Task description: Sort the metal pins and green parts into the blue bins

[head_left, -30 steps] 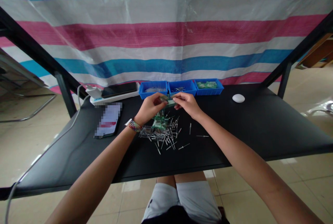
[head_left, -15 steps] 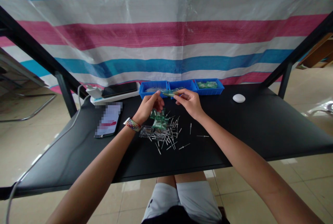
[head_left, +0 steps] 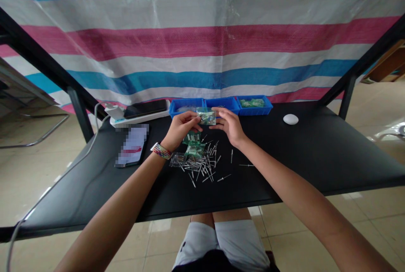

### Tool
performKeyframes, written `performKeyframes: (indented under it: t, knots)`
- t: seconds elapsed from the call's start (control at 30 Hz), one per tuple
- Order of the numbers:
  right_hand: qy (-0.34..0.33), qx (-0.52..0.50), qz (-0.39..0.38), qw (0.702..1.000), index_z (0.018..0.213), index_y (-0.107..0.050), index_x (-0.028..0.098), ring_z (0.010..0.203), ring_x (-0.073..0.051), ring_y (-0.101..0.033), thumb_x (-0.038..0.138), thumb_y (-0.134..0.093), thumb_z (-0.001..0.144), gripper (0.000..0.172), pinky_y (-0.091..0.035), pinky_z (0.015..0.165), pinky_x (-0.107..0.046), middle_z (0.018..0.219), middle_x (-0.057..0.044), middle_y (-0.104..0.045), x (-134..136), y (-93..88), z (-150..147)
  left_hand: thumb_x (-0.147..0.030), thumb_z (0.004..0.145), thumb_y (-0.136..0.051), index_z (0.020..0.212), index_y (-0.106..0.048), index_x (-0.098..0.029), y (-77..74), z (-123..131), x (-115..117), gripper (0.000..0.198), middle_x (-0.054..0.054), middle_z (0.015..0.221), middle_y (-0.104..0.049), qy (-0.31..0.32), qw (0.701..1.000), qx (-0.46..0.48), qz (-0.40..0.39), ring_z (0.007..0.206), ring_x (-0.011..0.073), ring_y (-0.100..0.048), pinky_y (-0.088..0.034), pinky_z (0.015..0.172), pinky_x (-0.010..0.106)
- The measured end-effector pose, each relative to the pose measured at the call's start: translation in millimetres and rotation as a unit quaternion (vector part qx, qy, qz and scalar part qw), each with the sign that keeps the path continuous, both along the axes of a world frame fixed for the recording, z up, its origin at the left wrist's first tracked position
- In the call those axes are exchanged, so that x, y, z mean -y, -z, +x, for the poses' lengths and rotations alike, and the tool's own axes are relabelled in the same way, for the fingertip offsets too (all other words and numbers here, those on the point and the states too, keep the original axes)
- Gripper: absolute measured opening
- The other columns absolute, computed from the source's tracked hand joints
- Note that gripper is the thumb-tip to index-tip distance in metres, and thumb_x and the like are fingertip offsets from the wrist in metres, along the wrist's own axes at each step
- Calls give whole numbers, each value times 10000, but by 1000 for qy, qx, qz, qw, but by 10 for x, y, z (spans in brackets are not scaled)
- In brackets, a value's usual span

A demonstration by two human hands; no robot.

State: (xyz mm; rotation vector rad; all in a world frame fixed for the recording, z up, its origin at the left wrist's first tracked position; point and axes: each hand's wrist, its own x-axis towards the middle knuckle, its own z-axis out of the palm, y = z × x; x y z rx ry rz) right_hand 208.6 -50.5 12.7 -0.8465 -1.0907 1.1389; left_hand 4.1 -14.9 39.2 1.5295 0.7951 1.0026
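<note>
A small clear-green plastic bag point(head_left: 207, 117) with metal pieces inside is held up above the table, in front of the blue bins. My left hand point(head_left: 183, 127) pinches its left side between thumb and fingers. At the bag's right edge, my right hand point(head_left: 230, 126) grips with its fingertips. Below my hands lie more green plastic bags point(head_left: 195, 149) of metal pieces and a clear bag point(head_left: 178, 160). A loose pile of silver blind rivets point(head_left: 204, 166) spreads beside them, with a few single rivets point(head_left: 232, 156) off to the right.
Three blue bins point(head_left: 223, 104) stand in a row at the back; the right one contains green bags. On the left are a white power strip point(head_left: 141, 114) with a dark phone point(head_left: 146, 109) on it and another phone point(head_left: 132, 145). A white mouse point(head_left: 290, 119) sits on the right.
The bag has turned from nearly edge-on to showing its flat face. My right hand has shifted slightly down and left, its fingers spreading along the bag's edge.
</note>
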Motion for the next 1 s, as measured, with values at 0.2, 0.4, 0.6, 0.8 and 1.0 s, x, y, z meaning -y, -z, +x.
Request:
performKeyframes:
  t: [0.2, 0.4, 0.6, 0.8, 1.0]
  knots:
    - [-1, 17, -39, 999, 957, -728, 204, 717, -178, -722, 472, -864, 757, 361, -646, 605, -302, 888, -26, -745, 39, -20, -80, -468, 868, -790, 986, -715, -146, 26, -2, -5, 351, 55, 867, -749, 21, 999, -40, 28, 696, 163, -749, -554, 619, 243]
    - [205, 145, 97, 963, 1030, -743, 217, 788, -228, -758, 476, -746, 892, 293, -663, 723, -380, 943, -61, -776, -143, -114, 370, -434, 915, -730, 1091, -728, -146, 16, 2, 7, 337, 66, 927, -744, 29, 999, -23, 15, 683, 147, -731, -554, 604, 240]
    - [414, 484, 141, 757, 1330, -739, 202, 1202, -307, -690, 254, -458, 1045, 404, -566, 1014, -469, 1330, -140, -740, -185, -151, 1171, -387, 910, -720, 1017, -721, -153, 39, -8, -14, 258, 46, 886, -714, 39, 999, -11, 17, 669, 134, -712, -543, 603, 235]
    - [356, 646, 65, 672, 1251, -784, 166, 1239, -369, -604, 345, -508, 1026, 399, -382, 1148, -599, 1321, -150, -751, -211, 84, 1261, -380, 890, -721, 952, -725, -156, 23, -13, -14, 232, 48, 865, -712, 26, 1000, -3, 11, 659, 134, -704, -543, 613, 242]
    - [400, 615, 115, 670, 1278, -740, 123, 1304, -387, -544, 320, -536, 1024, 381, -367, 1161, -560, 1354, -193, -698, -200, 27, 1037, -394, 841, -736, 910, -717, -156, 18, -26, -36, 249, 37, 841, -704, -9, 1000, 6, -28, 655, 130, -693, -542, 630, 242]
